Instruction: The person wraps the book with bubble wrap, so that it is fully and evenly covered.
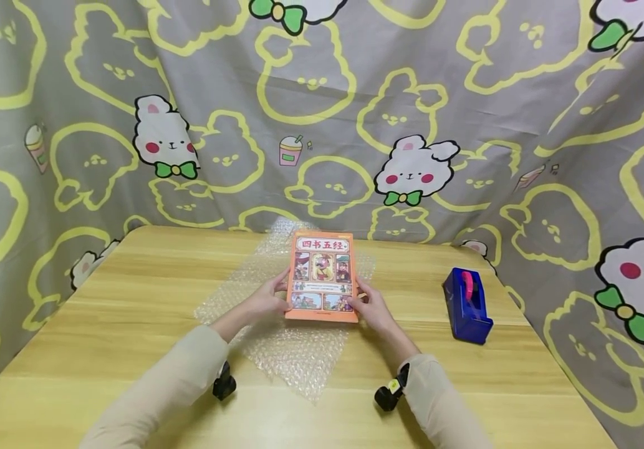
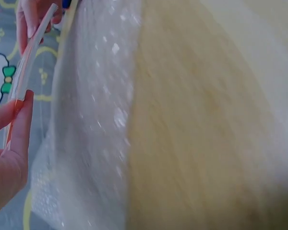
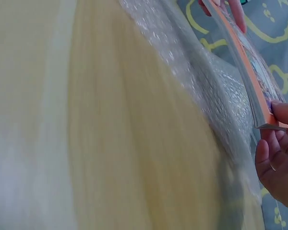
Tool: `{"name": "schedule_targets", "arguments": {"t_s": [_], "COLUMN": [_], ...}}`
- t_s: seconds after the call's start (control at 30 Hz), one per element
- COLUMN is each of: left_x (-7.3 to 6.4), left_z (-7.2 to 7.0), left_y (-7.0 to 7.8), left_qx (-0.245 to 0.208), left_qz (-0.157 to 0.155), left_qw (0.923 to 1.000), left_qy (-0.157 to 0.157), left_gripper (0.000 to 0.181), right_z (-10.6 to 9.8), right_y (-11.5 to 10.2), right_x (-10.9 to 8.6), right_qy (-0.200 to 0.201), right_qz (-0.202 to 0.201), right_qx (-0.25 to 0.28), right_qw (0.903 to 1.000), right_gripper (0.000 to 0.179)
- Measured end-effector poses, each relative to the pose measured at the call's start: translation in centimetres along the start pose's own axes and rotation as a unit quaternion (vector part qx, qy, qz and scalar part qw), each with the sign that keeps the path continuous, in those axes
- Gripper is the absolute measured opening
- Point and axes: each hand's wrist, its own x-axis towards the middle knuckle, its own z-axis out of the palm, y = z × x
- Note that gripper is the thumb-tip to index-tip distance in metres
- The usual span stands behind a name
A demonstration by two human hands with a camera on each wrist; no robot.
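Observation:
An orange-bordered book (image 1: 322,277) with red Chinese title characters and several picture panels on its cover faces up over a sheet of bubble wrap (image 1: 299,358). My left hand (image 1: 268,296) grips its left edge, and my right hand (image 1: 373,307) grips its right edge near the lower corner. In the left wrist view, thumb and fingers pinch the thin side of the book (image 2: 20,86). The right wrist view shows the right thumb (image 3: 285,112) on the cover, with fingers beneath, and the book raised above the wrap.
On the right of the wooden table (image 1: 103,312) stands a blue tape dispenser (image 1: 470,312) with a pink-red roll (image 1: 467,287). A grey curtain (image 1: 322,81) with cartoon rabbits hangs behind the table and along its sides. Each wrist wears a small black camera (image 1: 224,383).

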Motion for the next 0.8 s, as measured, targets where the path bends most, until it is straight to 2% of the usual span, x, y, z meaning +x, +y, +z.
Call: {"name": "schedule_targets", "arguments": {"t_s": [0.17,0.4,0.6,0.8], "left_x": [-0.4,-0.3,-0.2,-0.1], "left_z": [-1.3,-2.6,-3.1,-3.2], "left_y": [-0.9,-1.2,-1.5,-1.9], "left_qx": [0.010,0.013,-0.003,0.008], "left_qz": [-0.010,-0.016,-0.031,-0.047], "left_qw": [0.9997,0.9995,0.9989,0.9975], "left_qy": [0.019,0.022,0.036,0.051], "left_gripper": [0.094,0.095,0.098,0.096], "right_z": [1.6,2.8,3.4,3.9], "right_y": [0.0,0.1,0.1,0.1], "right_x": [0.8,1.9,2.7,3.2], "right_qy": [-0.008,-0.012,-0.019,-0.029], "right_qz": [-0.003,0.012,-0.007,-0.018], "right_qx": [-0.018,-0.022,-0.035,-0.058], "right_qw": [0.9998,0.9996,0.9992,0.9977], "right_gripper": [0.061,0.061,0.060,0.059]}}
